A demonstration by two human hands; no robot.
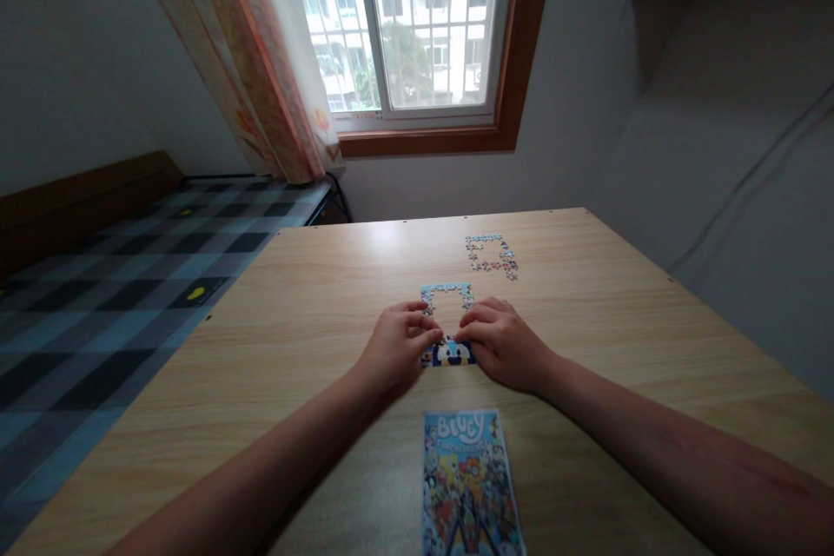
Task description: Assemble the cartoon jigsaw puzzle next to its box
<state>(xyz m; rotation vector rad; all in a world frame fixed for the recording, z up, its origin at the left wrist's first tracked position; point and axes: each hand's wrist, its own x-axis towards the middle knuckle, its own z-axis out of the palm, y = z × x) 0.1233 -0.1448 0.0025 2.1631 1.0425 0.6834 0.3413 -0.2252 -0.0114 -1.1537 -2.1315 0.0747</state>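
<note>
A partly joined jigsaw puzzle (446, 287) lies flat on the table. Its border frames a bare gap, and a blue cartoon dog face (453, 354) fills the near part. My left hand (400, 340) rests at its left side, thumb and fingers pinched at the inner edge above the face. From the right, my right hand (499, 341) pinches at the same spot, its fingertips almost meeting the left ones. A small jigsaw piece (448, 338) shows between them; its outline is mostly covered. Nearer me lies a printed Bluey picture sheet (470, 478).
Loose jigsaw pieces (486, 238) lie in a rough ring farther back on the wooden table (313, 313). A bed with a checked cover (149, 278) adjoins the table's left side. Beyond the far edge are a barred window (430, 43) and a curtain (254, 61).
</note>
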